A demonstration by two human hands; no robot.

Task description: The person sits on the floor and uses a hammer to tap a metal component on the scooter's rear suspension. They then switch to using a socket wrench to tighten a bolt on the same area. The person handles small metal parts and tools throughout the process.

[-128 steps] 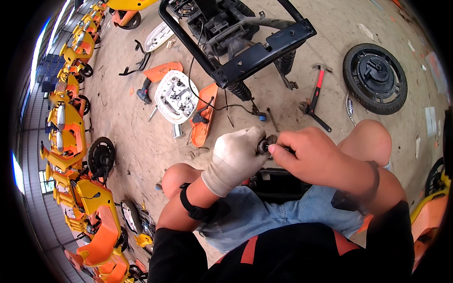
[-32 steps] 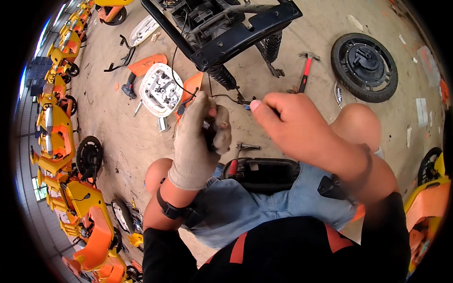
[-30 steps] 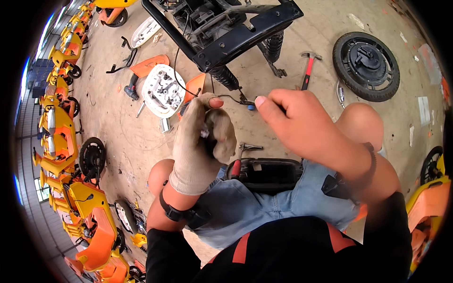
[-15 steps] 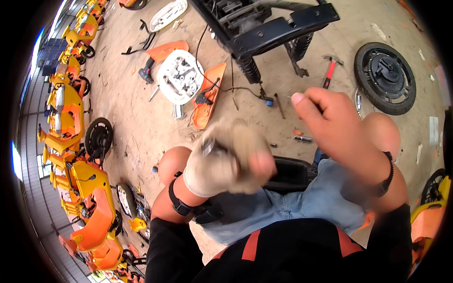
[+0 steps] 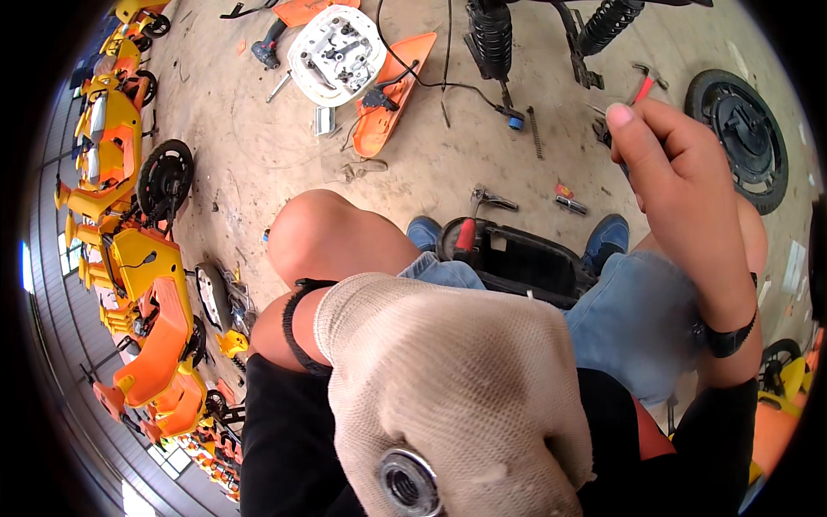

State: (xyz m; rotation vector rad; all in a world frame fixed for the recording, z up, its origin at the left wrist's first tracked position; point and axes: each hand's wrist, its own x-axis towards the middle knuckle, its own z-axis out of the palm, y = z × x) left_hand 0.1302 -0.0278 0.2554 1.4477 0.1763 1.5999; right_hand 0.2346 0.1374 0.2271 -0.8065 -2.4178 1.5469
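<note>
Close up at the bottom centre, my left hand [image 5: 457, 379] is in a beige knit glove, its fingers curled. A round metal piece with a threaded hole [image 5: 407, 484] shows at the glove's lower edge, held in the fist. My right hand [image 5: 680, 172] is bare and raised at the right, thumb and index finger pinched together. Something thin and dark shows by its fingertips; I cannot make out what it is. Below, a black plastic tray-like part [image 5: 534, 258] lies between my shoes, with a red-handled tool [image 5: 465, 237] resting on its left edge.
A hammer [image 5: 648, 79] and a wheel [image 5: 741, 129] lie at the right. Ahead are shock absorbers [image 5: 491, 43], a coil spring [image 5: 536, 133], a metal socket [image 5: 570, 205], a white tray of parts [image 5: 340, 52] and an orange panel [image 5: 372, 129]. Yellow-orange scooters [image 5: 129, 258] line the left.
My gloved left hand has come down and much closer to the view. My right hand has shifted up and right in the picture. The view has tilted, revealing the shoes and red-handled tool.
</note>
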